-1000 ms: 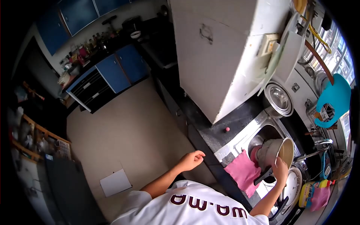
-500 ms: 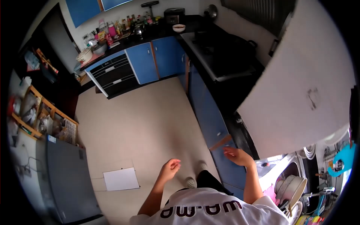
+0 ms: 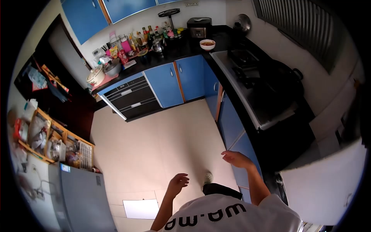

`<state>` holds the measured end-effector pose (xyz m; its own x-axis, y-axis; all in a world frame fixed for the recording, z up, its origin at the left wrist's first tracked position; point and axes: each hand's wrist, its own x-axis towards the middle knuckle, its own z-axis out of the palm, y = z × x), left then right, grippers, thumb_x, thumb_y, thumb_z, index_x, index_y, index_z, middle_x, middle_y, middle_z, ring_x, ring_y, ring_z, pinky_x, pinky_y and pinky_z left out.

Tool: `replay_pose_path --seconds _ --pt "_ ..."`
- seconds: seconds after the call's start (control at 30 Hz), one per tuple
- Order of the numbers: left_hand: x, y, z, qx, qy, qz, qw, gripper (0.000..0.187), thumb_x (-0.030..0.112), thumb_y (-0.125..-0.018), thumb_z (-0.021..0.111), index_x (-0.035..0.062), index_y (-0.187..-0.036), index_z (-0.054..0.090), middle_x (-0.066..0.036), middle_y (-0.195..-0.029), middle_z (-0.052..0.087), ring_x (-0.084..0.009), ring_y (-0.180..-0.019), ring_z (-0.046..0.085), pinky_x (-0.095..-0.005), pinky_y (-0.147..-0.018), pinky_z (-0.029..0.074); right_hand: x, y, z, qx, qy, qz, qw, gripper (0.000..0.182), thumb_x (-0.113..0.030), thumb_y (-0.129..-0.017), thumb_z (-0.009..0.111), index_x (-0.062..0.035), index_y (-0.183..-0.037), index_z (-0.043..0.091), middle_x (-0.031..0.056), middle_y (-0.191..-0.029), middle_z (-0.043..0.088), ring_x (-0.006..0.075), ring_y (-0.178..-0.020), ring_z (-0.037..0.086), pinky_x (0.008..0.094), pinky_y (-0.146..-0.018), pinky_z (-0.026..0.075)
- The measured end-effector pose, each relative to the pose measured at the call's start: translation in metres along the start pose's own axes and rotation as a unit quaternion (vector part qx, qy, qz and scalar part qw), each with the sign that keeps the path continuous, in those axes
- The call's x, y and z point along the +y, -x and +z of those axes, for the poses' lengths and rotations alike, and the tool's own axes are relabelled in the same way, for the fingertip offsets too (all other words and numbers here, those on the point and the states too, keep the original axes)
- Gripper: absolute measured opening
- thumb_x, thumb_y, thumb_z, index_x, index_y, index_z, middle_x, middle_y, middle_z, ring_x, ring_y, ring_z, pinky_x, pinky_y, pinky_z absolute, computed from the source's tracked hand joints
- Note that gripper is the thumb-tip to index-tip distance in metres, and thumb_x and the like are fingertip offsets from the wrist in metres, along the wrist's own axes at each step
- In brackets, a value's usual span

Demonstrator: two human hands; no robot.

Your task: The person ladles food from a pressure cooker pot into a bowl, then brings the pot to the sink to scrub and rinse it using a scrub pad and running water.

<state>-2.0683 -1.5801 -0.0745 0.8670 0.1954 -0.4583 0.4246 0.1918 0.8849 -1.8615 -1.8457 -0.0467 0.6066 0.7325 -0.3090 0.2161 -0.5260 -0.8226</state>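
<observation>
My left hand [image 3: 178, 184] hangs in the air over the floor, with nothing in it and its loosely bent fingers apart. To the right, my right hand [image 3: 236, 159] is raised in front of the blue lower cabinets [image 3: 233, 125], empty and with its fingers loosely stretched. Neither hand appears to hold anything. Further ahead on the black counter [image 3: 176, 52] stands a white bowl [image 3: 207, 45] with reddish-brown food in it. A dark wok [image 3: 280, 79] sits on the gas stove [image 3: 247, 75] along the right wall.
A grey fridge [image 3: 85, 199] and a wooden shelf [image 3: 58, 129] full of goods line the left. Bottles [image 3: 143, 38], pots [image 3: 112, 67] and a rice cooker [image 3: 199, 28] crowd the back counter. A white panel [image 3: 322, 185] juts in at right. A white sheet [image 3: 141, 209] lies on the floor.
My view has moved forward into the kitchen, so the stove and back counter look closer. The sink area at the right has mostly left the view. Both hands stay empty.
</observation>
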Motion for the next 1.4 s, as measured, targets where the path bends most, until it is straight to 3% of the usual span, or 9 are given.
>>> replay_pose_path --seconds 0.3,0.43,0.57,0.7,0.83,0.9,1.03,1.17,1.4 --pt "0.035 -0.090 -0.083 0.098 0.070 -0.067 0.990 0.026 0.014 -0.086 0.055 0.0024 -0.109 0.051 -0.012 -0.091 0.060 -0.0203 -0.084 0.061 -0.0330 -0.073 0.053 -0.019 -0.202 -0.055 -0.040 -0.107 0.013 0.993 0.033 -0.016 -0.089 0.051 -0.0018 -0.119 0.046 0.0112 -0.100 0.061 0.0169 -0.090 0.059 0.0282 -0.079 0.047" --pt "0.044 -0.150 -0.126 0.078 0.074 -0.082 0.991 0.026 0.015 -0.088 0.051 0.0022 -0.111 0.050 -0.012 -0.090 0.061 -0.0202 -0.079 0.061 -0.0314 -0.068 0.053 -0.007 -0.291 -0.076 0.026 -0.327 0.030 0.944 0.043 -0.020 -0.089 0.051 -0.0031 -0.127 0.038 0.0118 -0.100 0.060 0.0184 -0.087 0.060 0.0287 -0.078 0.048" --pt "0.093 -0.239 -0.183 0.066 0.080 -0.046 0.994 0.026 0.010 -0.087 0.052 0.0040 -0.111 0.051 -0.010 -0.090 0.061 -0.0194 -0.080 0.061 -0.0311 -0.070 0.052 -0.028 -0.363 -0.117 0.150 -0.396 0.110 0.899 0.052 -0.025 -0.087 0.055 -0.0028 -0.129 0.033 0.0134 -0.101 0.060 0.0240 -0.086 0.062 0.0325 -0.077 0.051" --pt "0.172 -0.316 -0.222 0.090 -0.001 -0.023 0.996 0.025 0.013 -0.087 0.053 0.0051 -0.110 0.051 -0.008 -0.090 0.061 -0.0160 -0.080 0.060 -0.0291 -0.069 0.051 -0.029 -0.428 -0.164 0.243 -0.452 0.104 0.852 0.049 -0.027 -0.087 0.055 -0.0039 -0.125 0.036 0.0150 -0.101 0.060 0.0256 -0.087 0.062 0.0355 -0.077 0.051" --pt "0.236 -0.372 -0.233 0.084 -0.037 0.025 0.995 0.024 0.011 -0.086 0.051 0.0037 -0.109 0.051 -0.008 -0.089 0.061 -0.0141 -0.079 0.059 -0.0266 -0.069 0.051 -0.009 -0.496 -0.223 0.290 -0.514 0.049 0.806 0.037 -0.025 -0.087 0.054 -0.0063 -0.116 0.041 0.0166 -0.099 0.059 0.0260 -0.084 0.062 0.0400 -0.077 0.052" --pt "0.252 -0.399 -0.232 0.094 -0.047 0.001 0.994 0.024 0.011 -0.086 0.051 0.0027 -0.109 0.051 -0.007 -0.089 0.061 -0.0142 -0.080 0.059 -0.0263 -0.069 0.051 0.001 -0.531 -0.261 0.308 -0.542 0.035 0.782 0.048 -0.025 -0.088 0.052 -0.0055 -0.127 0.031 0.0185 -0.103 0.057 0.0262 -0.088 0.060 0.0373 -0.078 0.051" --pt "0.257 -0.439 -0.225 0.125 -0.002 -0.023 0.992 0.026 0.011 -0.085 0.052 0.0022 -0.110 0.051 -0.009 -0.091 0.060 -0.0157 -0.082 0.059 -0.0279 -0.071 0.051 0.000 -0.598 -0.333 0.362 -0.593 0.063 0.716 0.051 -0.027 -0.088 0.052 -0.0079 -0.129 0.027 0.0230 -0.115 0.048 0.0289 -0.094 0.057 0.0392 -0.080 0.050" --pt "0.269 -0.466 -0.214 0.160 0.057 -0.079 0.982 0.028 0.012 -0.084 0.053 0.0019 -0.110 0.051 -0.011 -0.092 0.060 -0.0187 -0.082 0.060 -0.0306 -0.070 0.052 0.028 -0.655 -0.380 0.357 -0.677 0.005 0.644 0.057 -0.029 -0.086 0.055 -0.0032 -0.126 0.023 0.0238 -0.118 0.038 0.0320 -0.101 0.052 0.0372 -0.087 0.048" --pt "0.311 -0.514 -0.212 0.185 0.010 -0.102 0.977 0.025 0.010 -0.086 0.050 0.0035 -0.110 0.051 -0.010 -0.092 0.060 -0.0188 -0.082 0.060 -0.0317 -0.071 0.052 0.029 -0.679 -0.390 0.383 -0.636 -0.022 0.670 0.054 -0.024 -0.083 0.058 -0.0096 -0.124 0.026 0.0189 -0.109 0.049 0.0261 -0.098 0.056 0.0345 -0.086 0.049"
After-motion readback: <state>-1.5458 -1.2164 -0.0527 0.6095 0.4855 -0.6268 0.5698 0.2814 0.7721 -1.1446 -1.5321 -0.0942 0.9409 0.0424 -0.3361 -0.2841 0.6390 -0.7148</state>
